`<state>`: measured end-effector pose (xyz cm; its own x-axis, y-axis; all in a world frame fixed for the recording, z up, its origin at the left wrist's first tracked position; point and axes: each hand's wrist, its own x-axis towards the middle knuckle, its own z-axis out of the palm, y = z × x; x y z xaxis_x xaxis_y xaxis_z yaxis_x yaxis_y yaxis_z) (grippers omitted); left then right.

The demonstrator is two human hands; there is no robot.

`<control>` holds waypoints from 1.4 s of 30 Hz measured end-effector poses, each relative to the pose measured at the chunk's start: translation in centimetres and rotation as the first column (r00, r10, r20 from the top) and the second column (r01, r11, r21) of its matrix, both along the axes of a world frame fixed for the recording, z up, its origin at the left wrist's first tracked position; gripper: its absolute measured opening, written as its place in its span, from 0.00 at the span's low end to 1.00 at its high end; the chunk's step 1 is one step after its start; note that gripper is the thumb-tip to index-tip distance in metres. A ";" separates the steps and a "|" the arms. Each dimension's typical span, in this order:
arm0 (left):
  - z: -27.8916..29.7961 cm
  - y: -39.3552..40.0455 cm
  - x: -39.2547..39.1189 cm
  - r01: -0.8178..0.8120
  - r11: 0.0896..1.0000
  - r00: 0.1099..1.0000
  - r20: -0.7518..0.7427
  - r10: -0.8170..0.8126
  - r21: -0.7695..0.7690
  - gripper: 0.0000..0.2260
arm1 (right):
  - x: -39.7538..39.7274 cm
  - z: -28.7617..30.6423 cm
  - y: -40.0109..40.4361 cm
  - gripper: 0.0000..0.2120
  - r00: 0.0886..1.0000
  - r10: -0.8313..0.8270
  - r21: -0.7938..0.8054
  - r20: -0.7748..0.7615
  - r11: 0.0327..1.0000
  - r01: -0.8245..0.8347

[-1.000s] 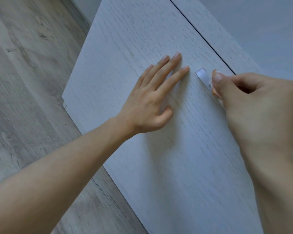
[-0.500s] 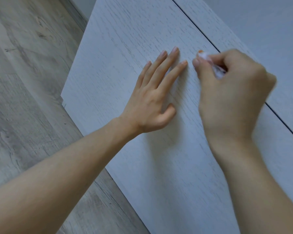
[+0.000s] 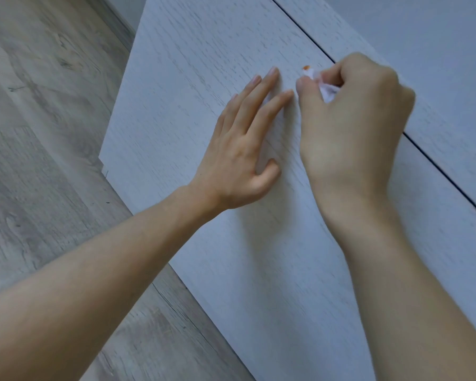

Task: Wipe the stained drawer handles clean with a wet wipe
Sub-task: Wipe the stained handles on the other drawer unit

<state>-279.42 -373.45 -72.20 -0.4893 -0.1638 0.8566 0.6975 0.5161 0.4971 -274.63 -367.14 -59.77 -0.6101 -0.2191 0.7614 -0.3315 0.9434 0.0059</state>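
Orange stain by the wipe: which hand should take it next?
Right. The right hand already grips the wet wipe beside the orange stain; the left hand lies flat on the drawer front.

Two hands: one left hand [image 3: 239, 158] laid flat with straight fingers on the panel, and one right hand [image 3: 352, 116] just beside it, fingers curled around one crumpled white wet wipe [image 3: 326, 90]. One orange stain [image 3: 306, 67] just beyond the right hand's fingertips. Two white wood-grain drawer fronts: one [image 3: 193, 78] beneath both hands, one [image 3: 451, 138] beyond the right hand, parted by one dark gap [image 3: 437, 166]. One grey plank floor [image 3: 39, 133] left of the left hand.
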 end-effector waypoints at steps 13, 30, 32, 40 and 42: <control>1.2 -0.5 1.5 0.033 0.993 0.999 0.000 -0.034 -0.113 0.36 | 4.0 -3.6 7.7 0.09 0.947 0.039 -0.149 -0.319 0.985 -0.090; 2.5 -6.5 7.1 -0.066 0.838 0.954 0.213 0.213 -0.542 0.35 | 5.8 -1.8 5.3 0.08 0.965 0.201 -0.400 -0.169 0.881 -0.253; 3.3 -7.7 8.7 -0.069 0.814 0.920 0.280 0.276 -0.576 0.35 | 6.1 0.2 4.8 0.08 0.960 0.248 -0.349 -0.127 0.895 -0.277; 17.3 -10.3 10.6 -0.056 0.697 0.790 0.395 0.469 -0.715 0.37 | 2.9 13.4 3.9 0.08 0.900 0.344 -0.316 0.269 0.914 -0.256; 23.0 -10.8 10.7 -0.023 0.641 0.763 0.401 0.507 -0.767 0.38 | 2.3 17.9 3.7 0.07 0.868 0.366 -0.337 0.336 0.907 -0.253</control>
